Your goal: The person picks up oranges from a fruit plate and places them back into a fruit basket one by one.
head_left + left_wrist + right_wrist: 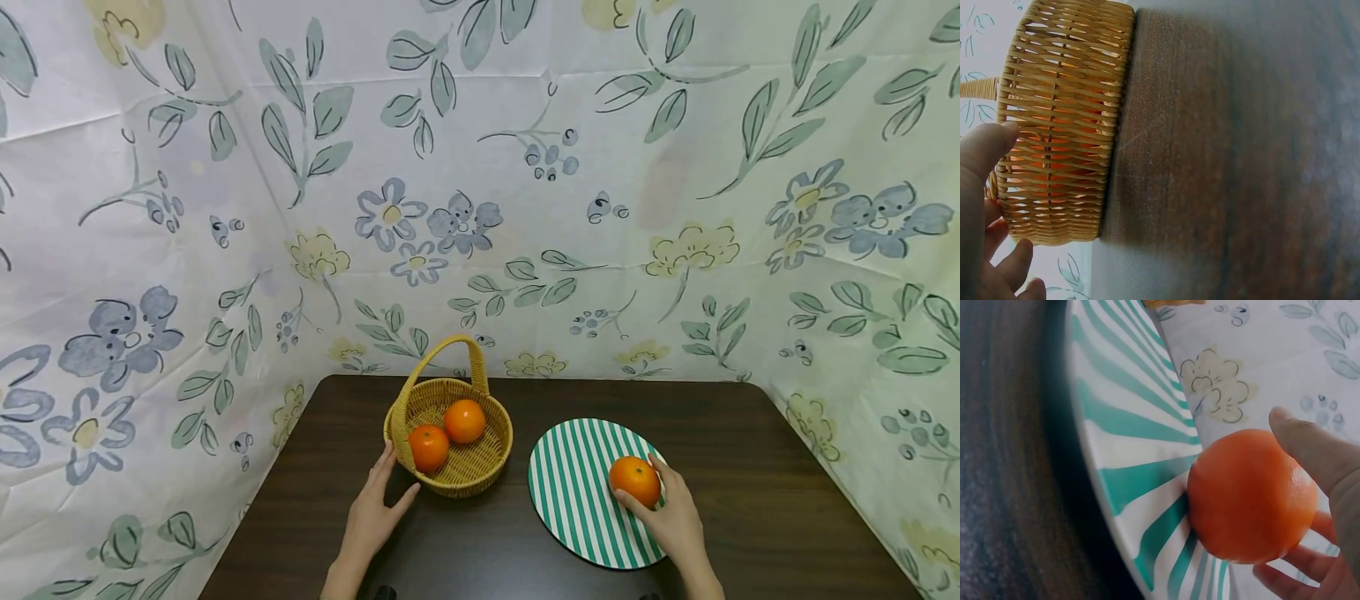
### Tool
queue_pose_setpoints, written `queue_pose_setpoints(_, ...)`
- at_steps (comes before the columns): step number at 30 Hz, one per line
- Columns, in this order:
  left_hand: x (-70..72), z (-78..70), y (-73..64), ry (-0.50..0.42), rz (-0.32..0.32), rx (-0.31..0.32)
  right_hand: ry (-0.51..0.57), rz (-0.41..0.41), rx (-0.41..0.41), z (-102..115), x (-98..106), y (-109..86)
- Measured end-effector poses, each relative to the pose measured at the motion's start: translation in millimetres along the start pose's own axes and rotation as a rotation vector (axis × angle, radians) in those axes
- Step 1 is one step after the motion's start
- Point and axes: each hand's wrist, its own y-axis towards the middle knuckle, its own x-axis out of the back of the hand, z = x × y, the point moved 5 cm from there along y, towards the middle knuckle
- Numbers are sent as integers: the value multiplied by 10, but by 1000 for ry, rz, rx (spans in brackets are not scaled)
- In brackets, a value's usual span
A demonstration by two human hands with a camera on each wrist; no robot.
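On the right of the table, an orange (633, 480) rests on a round plate (573, 492) with green and white stripes. My right hand (675, 518) is around this orange, thumb on the near side and fingers on the far side. In the right wrist view the orange (1250, 497) sits between thumb and fingers. Two more oranges, a front one (428, 448) and a back one (464, 421), lie inside a yellow wicker basket (495, 454). At the basket's near left side is my left hand (372, 508), fingers spread, fingertips at the rim.
The basket's tall arched handle (477, 367) stands upright. A dark wooden table (765, 500) carries everything. Flower-printed cloth (540, 208) hangs behind the table and along both sides.
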Motion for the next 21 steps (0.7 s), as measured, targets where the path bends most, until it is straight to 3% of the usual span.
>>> queue_pose_setpoints(21, -17, 26, 1, 8, -13, -11, 73, -29, -8, -38, -68, -11)
